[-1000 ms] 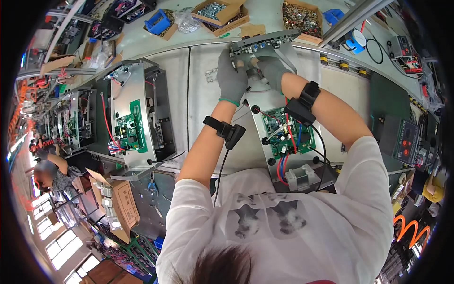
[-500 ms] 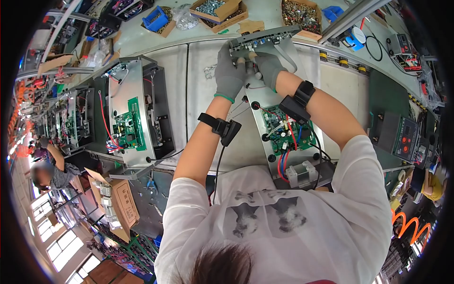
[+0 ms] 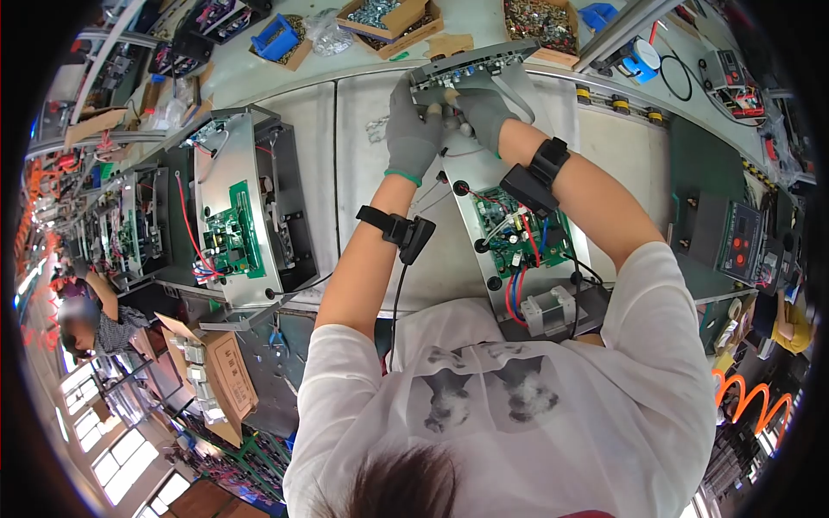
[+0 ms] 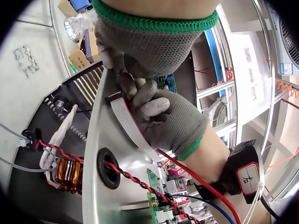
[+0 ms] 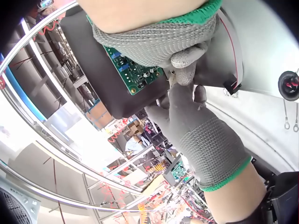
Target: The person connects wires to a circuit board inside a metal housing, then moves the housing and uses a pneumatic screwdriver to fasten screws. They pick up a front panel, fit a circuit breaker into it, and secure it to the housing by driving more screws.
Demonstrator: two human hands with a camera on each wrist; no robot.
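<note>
Both hands wear grey gloves with green cuffs and meet at a dark panel [image 3: 475,65] that stands tilted at the far end of a metal chassis [image 3: 471,216]. My left hand [image 3: 413,134] grips the panel's left end, thumb on the near side. Close beside it, my right hand [image 3: 485,116] has its fingers curled in at the panel's green circuit board [image 5: 133,70]; I cannot tell what lies between its fingertips. A grey ribbon cable [image 4: 126,121] with a black connector [image 4: 113,97] hangs beside the fingers in the left wrist view.
The near chassis carries a green board [image 3: 522,237] with red and blue wires. A second open chassis [image 3: 233,216] stands on the left. Boxes of screws [image 3: 380,15] and a blue bin [image 3: 276,36] sit behind the panel. A dark control box [image 3: 743,246] stands at right.
My right hand has turned and drawn slightly closer to my left at the panel. The left keeps its grip. The whole head view has shifted a little.
</note>
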